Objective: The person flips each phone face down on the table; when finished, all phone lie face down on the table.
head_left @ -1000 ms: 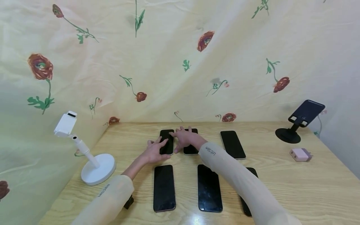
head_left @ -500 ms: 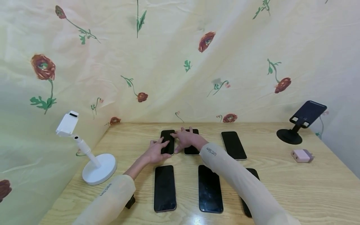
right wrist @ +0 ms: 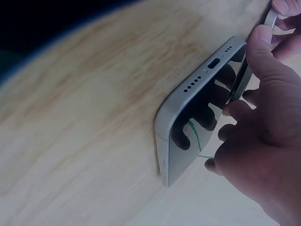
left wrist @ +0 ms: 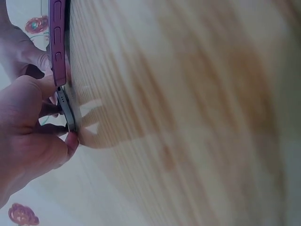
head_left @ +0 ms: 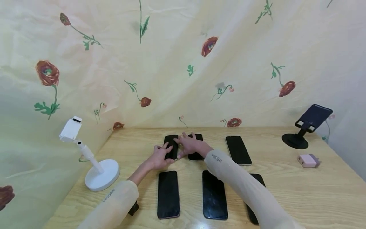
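Observation:
At the left of the back row lies a black-screened smartphone (head_left: 172, 152), flat on the table. My left hand (head_left: 158, 158) holds its left side, thumb at the bottom edge and fingers over the screen. From the right, my right hand (head_left: 190, 144) grips the same smartphone near its right edge, thumb by the lower corner. Its other fingers spread above a second smartphone (head_left: 197, 156); whether they touch it I cannot tell. In the right wrist view this second smartphone (right wrist: 197, 103) shows a pale frame and port. A purple-edged smartphone (left wrist: 57, 42) stands nearer in the left wrist view.
Several more smartphones lie face up: one back right (head_left: 238, 150), one front left (head_left: 168, 194), one front middle (head_left: 214, 197), and one partly under the right sleeve. A white stand (head_left: 102, 175), a black stand (head_left: 295, 141) and a pink charger (head_left: 308, 160) stand at the sides.
Both hands stay at the back-left smartphone with almost no movement. The head view has shifted slightly, so everything sits a little lower and further right in it.

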Available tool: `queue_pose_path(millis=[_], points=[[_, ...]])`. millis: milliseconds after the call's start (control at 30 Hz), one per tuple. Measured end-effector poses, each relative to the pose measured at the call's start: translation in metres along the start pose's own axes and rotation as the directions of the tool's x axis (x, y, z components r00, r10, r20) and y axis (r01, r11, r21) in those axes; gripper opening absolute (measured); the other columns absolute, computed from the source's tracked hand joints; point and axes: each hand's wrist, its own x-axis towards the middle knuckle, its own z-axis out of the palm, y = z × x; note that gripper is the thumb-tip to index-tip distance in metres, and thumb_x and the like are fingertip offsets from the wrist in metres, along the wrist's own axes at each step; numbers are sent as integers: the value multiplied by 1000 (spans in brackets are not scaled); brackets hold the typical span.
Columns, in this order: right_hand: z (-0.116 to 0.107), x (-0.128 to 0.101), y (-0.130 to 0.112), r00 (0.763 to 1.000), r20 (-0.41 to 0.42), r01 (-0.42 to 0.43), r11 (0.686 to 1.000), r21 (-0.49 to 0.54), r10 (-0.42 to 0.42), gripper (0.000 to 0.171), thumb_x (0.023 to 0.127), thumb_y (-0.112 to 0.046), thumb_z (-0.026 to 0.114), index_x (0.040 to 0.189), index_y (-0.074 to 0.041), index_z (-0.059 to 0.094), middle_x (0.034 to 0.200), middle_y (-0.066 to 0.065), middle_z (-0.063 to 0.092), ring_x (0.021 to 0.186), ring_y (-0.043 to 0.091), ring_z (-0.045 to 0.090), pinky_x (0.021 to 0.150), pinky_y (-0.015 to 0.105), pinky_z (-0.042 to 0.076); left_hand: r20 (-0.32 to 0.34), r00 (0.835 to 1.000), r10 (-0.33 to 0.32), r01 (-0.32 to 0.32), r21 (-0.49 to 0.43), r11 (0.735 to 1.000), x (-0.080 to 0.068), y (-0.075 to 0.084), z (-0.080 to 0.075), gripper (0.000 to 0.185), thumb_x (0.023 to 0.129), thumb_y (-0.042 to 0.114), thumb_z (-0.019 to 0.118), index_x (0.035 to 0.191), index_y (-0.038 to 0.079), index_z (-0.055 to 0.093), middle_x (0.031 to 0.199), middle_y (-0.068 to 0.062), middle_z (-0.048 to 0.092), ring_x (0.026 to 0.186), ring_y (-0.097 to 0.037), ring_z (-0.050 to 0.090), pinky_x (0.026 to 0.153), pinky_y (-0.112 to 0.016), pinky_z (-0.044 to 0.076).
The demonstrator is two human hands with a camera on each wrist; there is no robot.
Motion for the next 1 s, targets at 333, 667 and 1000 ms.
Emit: queue_pose_path(millis=[333,667,1000], points=[[-3,-4,2,997,-52,62,996,56,-59,95,90,-49,71,160,-10,21,162,20,20,149,41,7,111,66,3,-41,998,56,-59,-85,995,-4,-6,0,66,98,15,66,151,-9,33,157,-32,21,127,-54,28,103,-59,32],[-2,-6,-3,983,-145,149,947,286,-111,97,94,-39,70,160,-3,10,163,17,14,148,40,13,115,56,17,-39,989,140,-144,-195,970,-8,-14,-12,73,99,6,61,158,-1,20,150,-31,38,121,-42,49,102,-54,37],[-2,-3,-14,970,-217,192,892,410,-109,101,92,-35,74,160,-4,7,160,22,22,144,34,28,113,45,28,32,992,119,-103,-328,939,-13,-17,-26,78,98,-4,56,162,10,12,125,-24,55,84,-25,57,70,-34,46]])
